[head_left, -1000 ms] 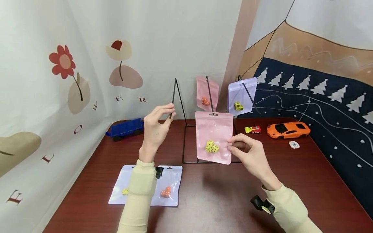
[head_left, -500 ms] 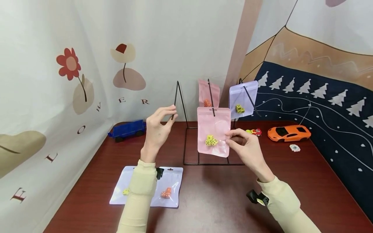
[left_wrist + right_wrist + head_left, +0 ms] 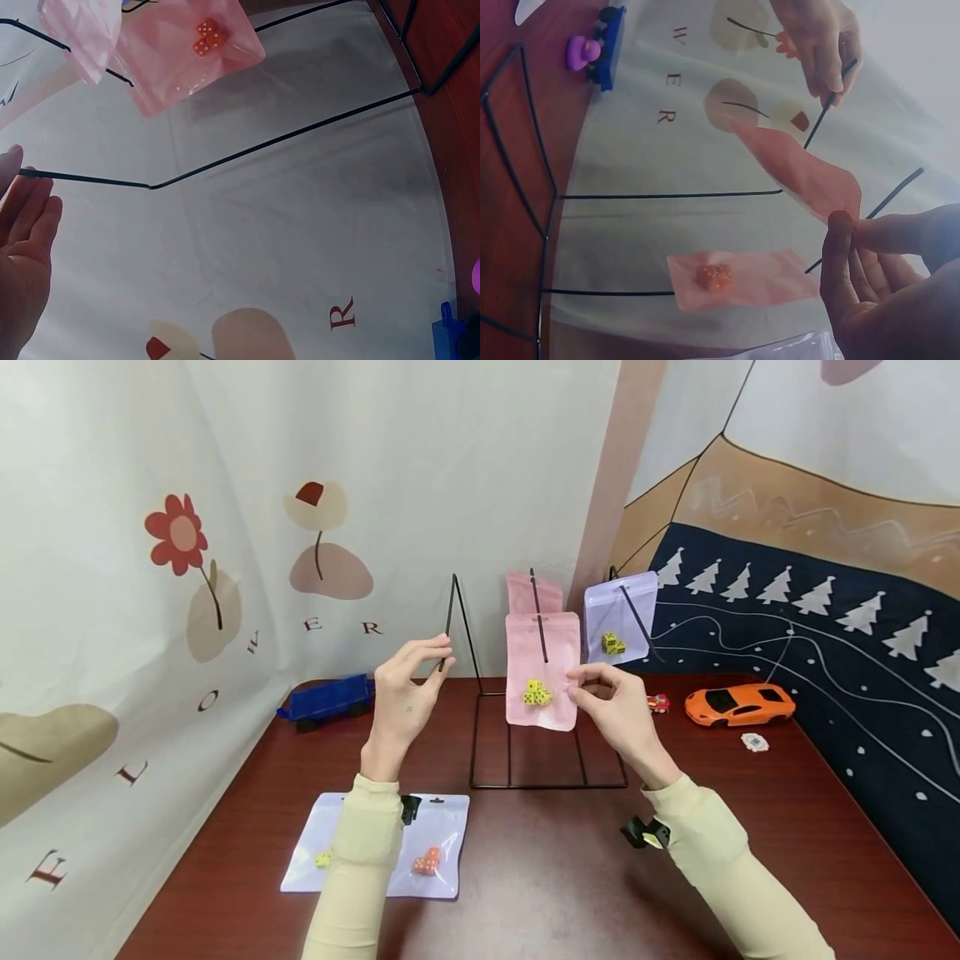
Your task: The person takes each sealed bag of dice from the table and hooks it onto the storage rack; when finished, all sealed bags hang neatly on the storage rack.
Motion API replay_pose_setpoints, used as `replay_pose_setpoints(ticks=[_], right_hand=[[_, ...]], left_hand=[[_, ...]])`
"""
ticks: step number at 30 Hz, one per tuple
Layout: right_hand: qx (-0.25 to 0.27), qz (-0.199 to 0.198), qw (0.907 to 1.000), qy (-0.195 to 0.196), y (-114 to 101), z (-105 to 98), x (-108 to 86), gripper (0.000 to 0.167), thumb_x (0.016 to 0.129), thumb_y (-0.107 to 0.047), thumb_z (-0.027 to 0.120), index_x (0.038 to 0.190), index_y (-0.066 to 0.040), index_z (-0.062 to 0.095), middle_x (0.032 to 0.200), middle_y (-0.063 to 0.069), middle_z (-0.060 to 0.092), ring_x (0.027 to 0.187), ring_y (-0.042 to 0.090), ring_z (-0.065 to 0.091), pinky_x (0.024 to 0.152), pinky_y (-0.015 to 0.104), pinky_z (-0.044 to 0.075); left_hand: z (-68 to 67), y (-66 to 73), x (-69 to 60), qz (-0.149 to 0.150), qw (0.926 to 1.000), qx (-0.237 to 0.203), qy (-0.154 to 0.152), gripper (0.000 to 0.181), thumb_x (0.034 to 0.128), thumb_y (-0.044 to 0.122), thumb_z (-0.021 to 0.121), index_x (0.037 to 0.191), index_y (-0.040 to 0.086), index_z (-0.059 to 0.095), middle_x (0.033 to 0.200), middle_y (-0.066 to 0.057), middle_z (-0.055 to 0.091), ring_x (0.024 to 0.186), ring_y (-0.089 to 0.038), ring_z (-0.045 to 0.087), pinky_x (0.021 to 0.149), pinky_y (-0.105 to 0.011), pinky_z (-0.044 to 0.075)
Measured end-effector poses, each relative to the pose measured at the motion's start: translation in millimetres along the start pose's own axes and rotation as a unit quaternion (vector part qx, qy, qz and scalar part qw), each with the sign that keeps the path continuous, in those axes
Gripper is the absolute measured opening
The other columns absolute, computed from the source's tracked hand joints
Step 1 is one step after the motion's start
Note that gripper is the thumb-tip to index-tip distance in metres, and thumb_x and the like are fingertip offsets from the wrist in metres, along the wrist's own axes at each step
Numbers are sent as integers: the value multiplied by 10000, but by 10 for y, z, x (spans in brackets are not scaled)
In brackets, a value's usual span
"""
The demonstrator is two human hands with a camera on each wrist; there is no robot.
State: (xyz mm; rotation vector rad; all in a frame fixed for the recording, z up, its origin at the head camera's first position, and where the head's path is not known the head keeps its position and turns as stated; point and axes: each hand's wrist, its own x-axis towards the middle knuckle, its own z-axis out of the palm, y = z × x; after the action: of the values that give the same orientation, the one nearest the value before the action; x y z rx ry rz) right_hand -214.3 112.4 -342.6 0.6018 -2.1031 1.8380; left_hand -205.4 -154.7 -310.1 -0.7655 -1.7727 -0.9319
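My left hand (image 3: 406, 702) pinches the end of the left prong of a black wire rack (image 3: 475, 735). With thumb and fingers my right hand (image 3: 617, 710) grips the right edge of a pink pouch (image 3: 555, 647) holding yellow dice; the middle prong passes through its top hole. Behind it on that prong hangs another pink pouch (image 3: 519, 592), its orange dice visible in the left wrist view. A lilac pouch (image 3: 630, 610) with yellow dice hangs on the right prong. In the right wrist view the gripped pouch (image 3: 810, 176) appears nearly edge-on.
Two lilac pouches (image 3: 442, 818) lie on the table at front left, partly under the left forearm. A blue toy truck (image 3: 327, 700) stands at back left. Back right are an orange car (image 3: 741, 705), a small red toy car (image 3: 658, 702) and a white chip (image 3: 754, 742).
My right hand has moved the pink pouch up, back and slightly left, from the middle prong's tip to further along it. The left hand keeps its pinch on the left prong.
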Motion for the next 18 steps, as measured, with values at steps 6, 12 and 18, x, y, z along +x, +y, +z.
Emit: replay_pose_setpoints(ticks=[6,12,18], right_hand=[[-85,98,9999,88,16,73,164,172,841,44,671,1011,67,680,886,208,606,723,81,639,623,156,497],[-193,106,9995,210,70,126,263,164,839,64,658,1001,60,683,818,145,574,680,93,587,575,170,473],[-70,235,9991,332,20,167,346,180,833,91,645,1011,89,671,806,164,572,643,110,554,527,162,459]], left_hand=[[-12,-136,-66,-86,9999,0,-90,195,750,-118,739,919,-26,714,979,-153,683,982,-277,655,868,-293,511],[-11,-202,-105,-81,9999,-75,-128,182,780,-75,734,944,1,718,1016,-112,685,1012,-226,646,878,-296,507],[-25,-204,-82,-69,9998,-56,-177,198,769,-93,738,945,-4,716,1019,-115,683,1021,-214,642,882,-287,503]])
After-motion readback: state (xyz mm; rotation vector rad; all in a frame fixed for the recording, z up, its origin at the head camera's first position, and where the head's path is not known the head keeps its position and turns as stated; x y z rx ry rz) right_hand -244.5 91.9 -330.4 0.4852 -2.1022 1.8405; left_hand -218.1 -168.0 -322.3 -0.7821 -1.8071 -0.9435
